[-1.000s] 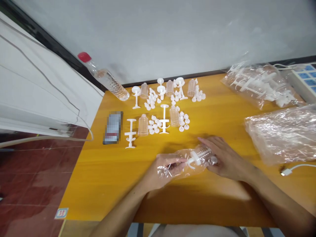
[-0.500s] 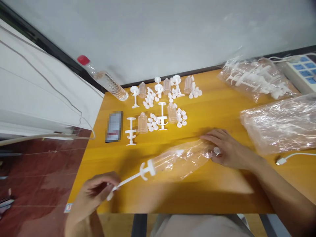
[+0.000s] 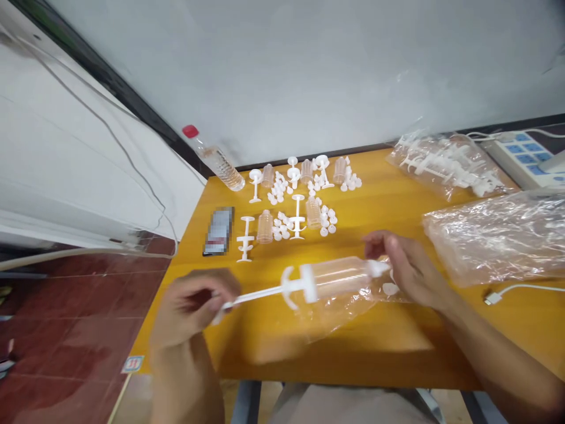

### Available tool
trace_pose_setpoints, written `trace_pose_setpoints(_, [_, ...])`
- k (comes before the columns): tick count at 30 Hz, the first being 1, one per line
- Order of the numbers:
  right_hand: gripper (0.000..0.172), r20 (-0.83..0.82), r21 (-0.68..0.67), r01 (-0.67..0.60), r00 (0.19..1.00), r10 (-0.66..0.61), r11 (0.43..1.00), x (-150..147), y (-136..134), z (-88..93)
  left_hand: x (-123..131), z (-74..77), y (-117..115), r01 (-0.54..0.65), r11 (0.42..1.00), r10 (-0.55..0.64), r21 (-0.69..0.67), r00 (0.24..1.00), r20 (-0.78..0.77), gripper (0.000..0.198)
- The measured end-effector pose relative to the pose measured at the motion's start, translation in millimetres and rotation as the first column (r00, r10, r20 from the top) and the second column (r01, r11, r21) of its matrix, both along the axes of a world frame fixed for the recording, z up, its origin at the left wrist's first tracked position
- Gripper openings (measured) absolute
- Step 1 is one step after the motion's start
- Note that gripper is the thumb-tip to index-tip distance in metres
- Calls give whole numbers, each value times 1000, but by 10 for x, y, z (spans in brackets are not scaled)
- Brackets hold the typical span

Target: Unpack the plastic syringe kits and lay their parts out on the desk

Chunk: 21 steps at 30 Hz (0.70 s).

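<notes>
Counter (image 3: 375, 206) filled most of the lower view, with a glossy plastic bag (image 3: 494, 235) on its right side and a bag of white parts (image 3: 450, 162) behind that. A water bottle (image 3: 220, 168) leaned at the back left.

Most had changed in the foreground. A second earlier, the clear-barrelled press (image 3: 338, 278) lay wrapped within a thin bag (image 3: 348, 309), with the left hand (image 3: 194, 300) inside the opening; half a second later its handle end stuck out. At this moment the press lay between the two hands, above the near part of the counter, and its barrel, too, looked free of the film. The unwrapping therefore seemed nearly done, though film lay so close to the tip that I could not tell whether every part was out.

The left hand was pinched narrow on the end of the plunger rod (image 3: 260, 292). The right hand (image 3: 412, 265) was half curled beside the tip and over the bag's end; whether it gripped either one could not be told. Behind them, the rows of loose clear barrels (image 3: 265, 227), white plungers (image 3: 245, 238) and small nozzles (image 3: 327, 221) appeared undisturbed. Smallest was a round white piece (image 3: 391, 289) by the right palm.
</notes>
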State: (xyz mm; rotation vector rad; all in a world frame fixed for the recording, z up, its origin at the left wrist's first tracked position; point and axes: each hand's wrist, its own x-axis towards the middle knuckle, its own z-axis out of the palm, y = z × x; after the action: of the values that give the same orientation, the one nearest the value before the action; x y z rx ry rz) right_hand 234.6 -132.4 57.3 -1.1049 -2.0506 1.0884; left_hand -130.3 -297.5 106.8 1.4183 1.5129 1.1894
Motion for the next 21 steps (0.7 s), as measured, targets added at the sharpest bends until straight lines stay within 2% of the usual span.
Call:
trace_pose_setpoints(3, [70,-67,-203,223,968,-240,954,-222,89,71,396,-85,650,120,992,-119,-28,992,39,26])
trace_pose_setpoints(6, [71,-70,-195,331,934,-349,923,-332,197,103,691,-154,927,99,993,-94,-68,993,64,28])
trace_pose_setpoints(9, [69,-56,-157,421,899,-434,893,-362,288,109,880,-269,998,19,1000,-19,8,996,92,34])
trace_pose_setpoints(11, [68,-27,-173,462,881,-473,870,-368,322,92,969,-367,1008,44,996,-52,75,992,111,58])
trace_pose_setpoints(12, [68,-12,-188,467,879,-478,864,-371,328,76,1003,-416,1008,66,992,-79,105,990,119,64])
trace_pose_setpoints(14, [69,0,-186,464,881,-472,866,-374,320,31,1045,-497,1002,73,990,-91,123,985,148,58])
trace_pose_setpoints(17, [68,-50,-69,439,895,-442,896,-371,283,-57,1050,-561,986,86,995,-74,-43,970,233,42])
trace_pose_setpoints(19, [65,-95,92,412,910,-403,907,-365,267,-110,1034,-591,985,121,971,-42,-205,935,353,41])
trace_pose_setpoints(21, [61,-119,281,357,934,-337,891,-358,268,-150,1021,-632,995,179,931,2,-319,870,493,39])
